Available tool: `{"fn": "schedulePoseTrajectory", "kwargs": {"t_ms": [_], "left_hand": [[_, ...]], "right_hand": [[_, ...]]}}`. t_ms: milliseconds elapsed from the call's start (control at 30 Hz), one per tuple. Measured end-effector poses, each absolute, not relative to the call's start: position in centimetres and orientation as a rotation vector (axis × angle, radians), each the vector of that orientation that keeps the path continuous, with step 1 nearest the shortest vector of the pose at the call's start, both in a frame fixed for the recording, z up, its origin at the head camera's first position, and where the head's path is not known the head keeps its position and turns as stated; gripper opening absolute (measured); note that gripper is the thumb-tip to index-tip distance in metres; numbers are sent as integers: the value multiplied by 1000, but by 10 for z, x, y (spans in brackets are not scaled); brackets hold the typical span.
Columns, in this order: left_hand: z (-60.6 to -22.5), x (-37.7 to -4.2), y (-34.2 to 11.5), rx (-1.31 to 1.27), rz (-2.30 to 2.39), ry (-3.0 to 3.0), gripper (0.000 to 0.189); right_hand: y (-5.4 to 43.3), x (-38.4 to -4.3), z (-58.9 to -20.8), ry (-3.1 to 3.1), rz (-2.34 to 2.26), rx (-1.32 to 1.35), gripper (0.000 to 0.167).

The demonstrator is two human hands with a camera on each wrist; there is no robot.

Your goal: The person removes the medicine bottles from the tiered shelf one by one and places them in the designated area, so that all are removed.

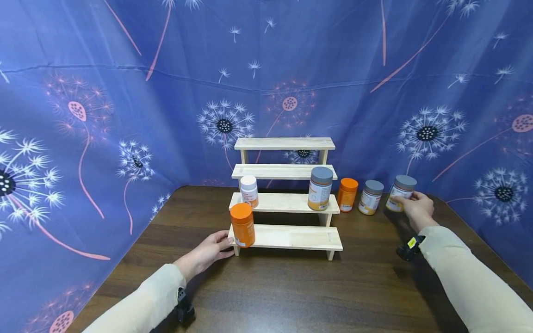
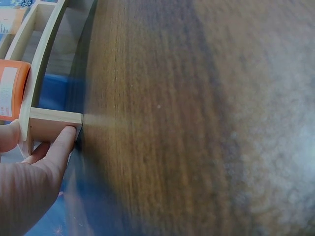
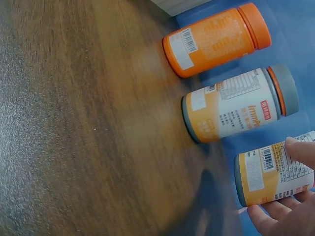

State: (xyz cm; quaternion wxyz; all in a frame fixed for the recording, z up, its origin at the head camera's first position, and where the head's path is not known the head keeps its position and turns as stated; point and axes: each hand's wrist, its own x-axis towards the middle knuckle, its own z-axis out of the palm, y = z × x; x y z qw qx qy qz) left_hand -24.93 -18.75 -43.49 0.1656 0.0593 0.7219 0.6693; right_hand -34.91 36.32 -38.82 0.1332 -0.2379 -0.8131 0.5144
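Note:
My right hand (image 1: 418, 210) holds a white-and-yellow supplement bottle with a grey lid (image 1: 401, 193) at the right, thumb on one side and fingers on the other. Whether its base touches the table I cannot tell. With thumb and fingers, my left hand (image 1: 210, 252) grips the left end of the lowest step of a wooden tiered stand (image 1: 291, 237). An orange bottle (image 1: 242, 225) stands on that step close to the left thumb (image 2: 9, 136). One step up are a small white-lidded bottle (image 1: 249, 191) on the left and a large grey-lidded bottle (image 1: 320, 188) on the right.
Between the stand and my right hand, an orange bottle (image 1: 347, 195) and another grey-lidded bottle (image 1: 370, 197) stand upright on the dark wooden table (image 1: 291, 291). A blue dandelion-print cloth (image 1: 266, 55) hangs behind the table and along its sides.

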Motion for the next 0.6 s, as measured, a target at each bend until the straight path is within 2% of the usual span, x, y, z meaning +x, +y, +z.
{"fn": "schedulePoseTrajectory", "kwargs": {"t_ms": [333, 600], "left_hand": [[-437, -249, -189, 272, 1937, 2010, 60], [-436, -250, -186, 168, 1920, 2045, 46]], "right_hand": [[366, -351, -403, -2320, 1498, -742, 66], [363, -358, -414, -2270, 1539, -768, 66]]}}
